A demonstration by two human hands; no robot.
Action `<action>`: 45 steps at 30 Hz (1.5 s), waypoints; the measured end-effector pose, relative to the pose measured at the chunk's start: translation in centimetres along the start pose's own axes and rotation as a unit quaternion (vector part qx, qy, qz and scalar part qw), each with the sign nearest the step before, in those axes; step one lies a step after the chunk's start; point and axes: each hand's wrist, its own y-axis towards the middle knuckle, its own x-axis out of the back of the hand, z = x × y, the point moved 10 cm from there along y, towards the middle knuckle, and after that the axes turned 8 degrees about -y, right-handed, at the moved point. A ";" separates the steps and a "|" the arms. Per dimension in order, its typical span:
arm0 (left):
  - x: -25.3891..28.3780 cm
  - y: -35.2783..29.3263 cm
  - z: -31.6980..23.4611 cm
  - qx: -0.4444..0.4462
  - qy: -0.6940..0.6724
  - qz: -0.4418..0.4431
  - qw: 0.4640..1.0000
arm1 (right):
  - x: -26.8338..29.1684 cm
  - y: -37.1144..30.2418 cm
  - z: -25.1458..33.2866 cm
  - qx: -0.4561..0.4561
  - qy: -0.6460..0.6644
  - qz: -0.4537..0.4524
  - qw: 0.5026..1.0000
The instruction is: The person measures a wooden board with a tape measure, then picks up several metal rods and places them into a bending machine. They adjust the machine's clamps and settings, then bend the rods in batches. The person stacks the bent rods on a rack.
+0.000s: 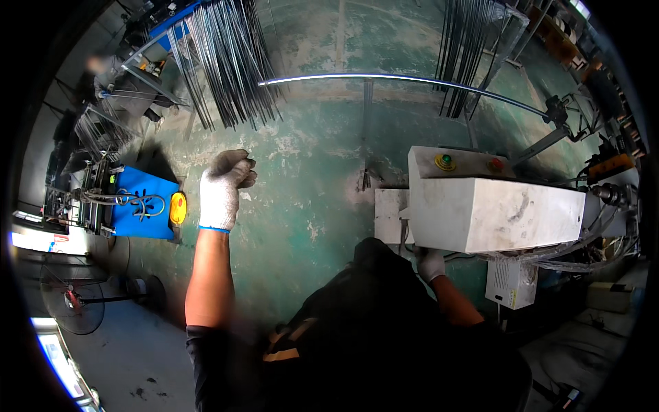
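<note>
My left hand (226,182), in a white knit glove with dark grey fingers, is held out over the floor between a blue-topped machine (141,223) and a white machine housing (528,213). Its fingers are curled in, and nothing sticks out of them. My right hand (432,265), also gloved, is low against the near left edge of the housing, beside some dark cables. Its fingers are mostly hidden there. On the housing's top sit a green button (446,159) and a red button (495,165).
A long shiny metal tube (384,76) spans the far side above a thin stand. Dark rods hang in bundles from racks, one at far left (230,62), another at far right (463,55). A fan (72,299) stands at left. Another person (134,86) is far left.
</note>
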 end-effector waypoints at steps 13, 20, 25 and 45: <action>4.2 31.4 5.7 0.048 -0.017 -0.011 0.999 | -2.4 22.0 29.7 0.024 0.278 -0.151 0.948; 1.9 44.9 8.8 0.138 -0.058 0.092 0.984 | 4.4 32.5 35.1 -0.148 0.550 -0.263 0.779; 1.5 54.0 13.5 0.208 0.007 0.119 0.971 | 6.7 37.6 36.9 -0.214 0.556 -0.366 0.714; -21.3 61.9 24.5 0.199 0.202 0.638 0.716 | 8.3 36.3 40.6 -0.480 0.294 -0.434 0.704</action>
